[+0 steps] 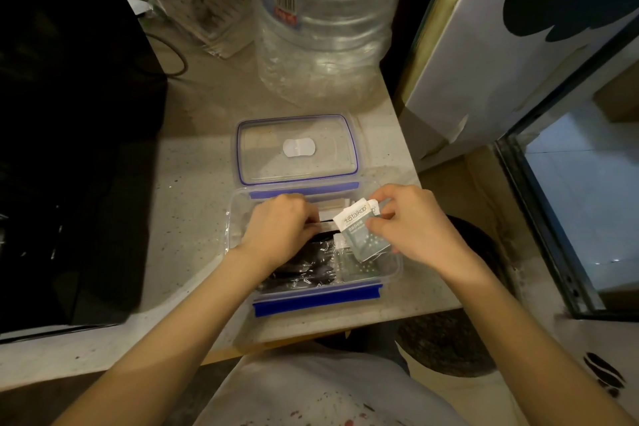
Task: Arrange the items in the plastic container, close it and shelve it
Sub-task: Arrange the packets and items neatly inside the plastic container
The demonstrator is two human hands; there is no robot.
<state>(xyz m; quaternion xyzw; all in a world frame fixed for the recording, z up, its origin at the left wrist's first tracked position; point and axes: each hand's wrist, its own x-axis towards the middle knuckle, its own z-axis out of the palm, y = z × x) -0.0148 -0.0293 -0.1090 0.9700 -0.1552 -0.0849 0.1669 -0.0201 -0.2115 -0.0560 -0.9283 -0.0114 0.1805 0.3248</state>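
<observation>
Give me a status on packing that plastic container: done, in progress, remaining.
Done: dark packets already lie inside the open plastic container.
In hand: the right hand has a grip on a white and green sachet over the container; the left hand is down among the contents.
Left: the lid lies off, behind the container, so closing and shelving remain.

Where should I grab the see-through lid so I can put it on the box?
Hold the lid by its two short ends, coming from above. It lies flat on the counter behind the container; its raised blue rim gives fingers an edge, and the ends are clear.
</observation>
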